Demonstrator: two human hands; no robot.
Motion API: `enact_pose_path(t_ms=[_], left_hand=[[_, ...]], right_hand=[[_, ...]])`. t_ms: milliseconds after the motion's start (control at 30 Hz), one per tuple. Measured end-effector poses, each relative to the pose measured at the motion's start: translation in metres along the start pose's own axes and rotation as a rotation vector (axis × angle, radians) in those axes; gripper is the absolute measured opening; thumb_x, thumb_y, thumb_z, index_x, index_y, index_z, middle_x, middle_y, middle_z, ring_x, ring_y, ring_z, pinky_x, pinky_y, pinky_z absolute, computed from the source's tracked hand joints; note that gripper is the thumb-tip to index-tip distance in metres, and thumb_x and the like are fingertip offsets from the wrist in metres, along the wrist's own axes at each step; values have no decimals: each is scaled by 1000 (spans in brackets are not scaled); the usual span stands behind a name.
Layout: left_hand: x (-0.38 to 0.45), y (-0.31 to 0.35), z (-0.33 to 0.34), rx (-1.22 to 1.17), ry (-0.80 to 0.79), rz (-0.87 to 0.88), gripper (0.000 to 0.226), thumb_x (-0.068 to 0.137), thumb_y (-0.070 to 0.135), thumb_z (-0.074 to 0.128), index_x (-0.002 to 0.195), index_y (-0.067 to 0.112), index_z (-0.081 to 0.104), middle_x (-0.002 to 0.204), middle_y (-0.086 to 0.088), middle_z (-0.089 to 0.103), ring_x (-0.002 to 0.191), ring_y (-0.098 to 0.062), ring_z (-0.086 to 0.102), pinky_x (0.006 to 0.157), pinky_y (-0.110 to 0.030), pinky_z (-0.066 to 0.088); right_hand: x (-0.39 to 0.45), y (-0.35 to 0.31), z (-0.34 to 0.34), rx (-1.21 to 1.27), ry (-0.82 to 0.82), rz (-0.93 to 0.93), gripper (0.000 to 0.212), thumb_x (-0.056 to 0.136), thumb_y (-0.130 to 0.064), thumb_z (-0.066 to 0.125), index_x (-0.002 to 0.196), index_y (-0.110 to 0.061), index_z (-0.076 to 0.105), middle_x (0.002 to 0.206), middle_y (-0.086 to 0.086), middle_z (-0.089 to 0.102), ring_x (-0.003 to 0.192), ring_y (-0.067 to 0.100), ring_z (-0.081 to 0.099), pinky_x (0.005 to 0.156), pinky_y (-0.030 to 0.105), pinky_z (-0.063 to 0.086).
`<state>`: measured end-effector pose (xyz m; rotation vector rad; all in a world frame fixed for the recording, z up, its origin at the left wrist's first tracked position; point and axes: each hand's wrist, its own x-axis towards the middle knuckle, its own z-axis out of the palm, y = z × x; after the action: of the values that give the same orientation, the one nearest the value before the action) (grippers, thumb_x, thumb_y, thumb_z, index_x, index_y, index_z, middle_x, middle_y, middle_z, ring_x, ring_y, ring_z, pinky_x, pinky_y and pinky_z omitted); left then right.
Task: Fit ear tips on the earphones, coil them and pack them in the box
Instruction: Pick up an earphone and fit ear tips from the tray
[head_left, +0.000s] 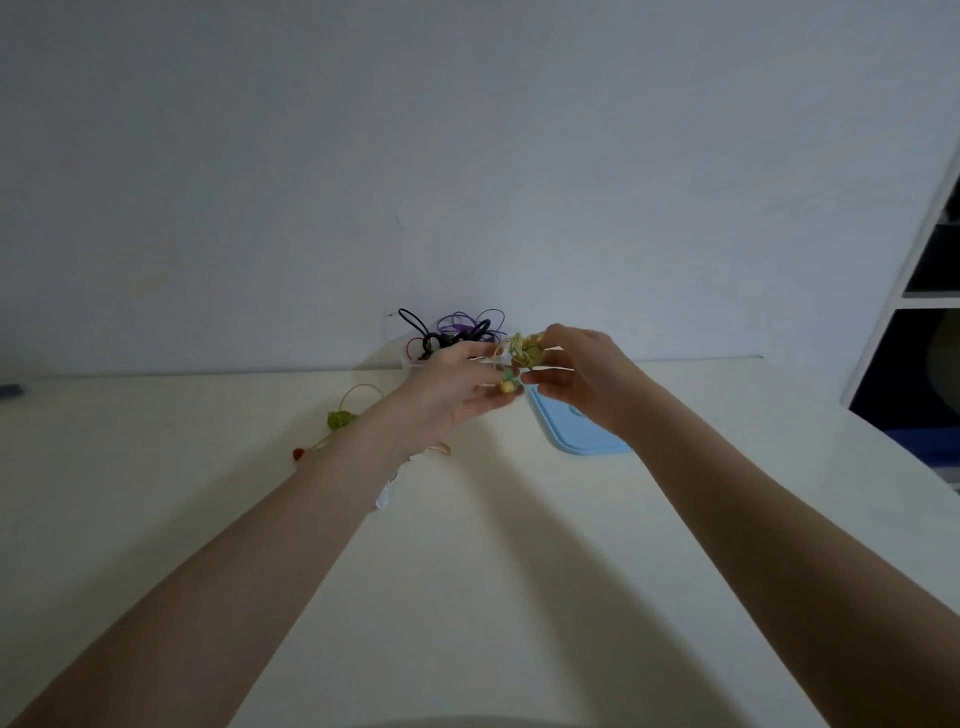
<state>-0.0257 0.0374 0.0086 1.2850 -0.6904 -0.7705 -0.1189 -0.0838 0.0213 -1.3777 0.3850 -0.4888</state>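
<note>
Pinching, seemingly — both fingers (540, 387) curled on earphones (524, 352).

near table (498, 571) open between the arms, blue lid (576, 431) right, cable-filled box (415, 364) behind — loose earphones (340, 418) left

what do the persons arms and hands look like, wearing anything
Both forearms are bare up to the frame's bottom edge: no sleeves, gloves, watch or bracelets show. The left hand and right hand show no rings that can be made out; the fingertips are too small to judge nails.

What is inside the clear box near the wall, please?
Black, purple and red earphone cables stick out of the clear box. The left hand covers its lower part.
</note>
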Motion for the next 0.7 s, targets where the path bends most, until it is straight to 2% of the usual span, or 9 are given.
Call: enact_pose_path(t_ms=[133, 200, 333, 433, 567, 633, 700], left_hand=[[14, -16, 6, -165, 42, -23, 11, 89, -6, 50, 93, 0, 58, 87, -13, 61, 78, -19, 60, 62, -15, 55], [23, -24, 10, -162, 96, -20, 10, 89, -5, 50, 87, 1, 58, 83, -12, 59, 75, -17, 59, 59, -13, 54], [34, -39, 13, -99, 121, -26, 11, 89, -4, 52, 82, 3, 57, 80, -11, 58, 73, -16, 56, 58, -11, 53], [41, -48, 10, 50, 118, -30, 9, 87, -2, 56, 83, 5, 60, 81, -9, 59, 73, -14, 57, 58, -11, 52], [49, -55, 5, 200, 113, -39, 5, 86, 3, 61, 88, 6, 64, 79, -7, 60, 70, -12, 56, 57, -12, 50], [52, -56, 5, 221, 104, -40, 5, 86, 5, 62, 89, 8, 65, 79, -6, 61, 70, -11, 55, 59, -13, 49], [56, -58, 6, 241, 91, -34, 8, 86, 5, 61, 89, 11, 66, 78, -4, 60, 70, -10, 55, 60, -12, 49]], right_hand=[[-1, 3, -24, -22, 86, 30, 13, 90, -9, 46, 93, -1, 57, 84, 15, 63, 61, 20, 62, 50, 20, 46], [-2, 7, -36, -145, 108, 55, 13, 89, -9, 47, 90, -1, 58, 81, 14, 64, 60, 19, 60, 53, 21, 44], [-5, 25, -45, -369, -8, 178, 9, 88, -3, 52, 84, 0, 59, 76, 12, 63, 51, 12, 57, 50, 17, 48], [-4, 36, -43, -572, -70, 201, 4, 84, -4, 61, 84, 1, 61, 67, 9, 59, 51, 11, 54, 49, 15, 46], [9, 36, -47, -798, 77, 76, 12, 81, -11, 66, 83, 0, 68, 53, 5, 55, 41, 9, 44, 47, 13, 37], [16, 37, -53, -850, 182, -3, 11, 82, -7, 61, 81, 1, 69, 47, -1, 55, 35, 4, 43, 41, 10, 34], [25, 40, -59, -869, 282, -74, 15, 81, -3, 57, 80, 8, 67, 51, 2, 57, 39, 4, 45, 43, 11, 34]])
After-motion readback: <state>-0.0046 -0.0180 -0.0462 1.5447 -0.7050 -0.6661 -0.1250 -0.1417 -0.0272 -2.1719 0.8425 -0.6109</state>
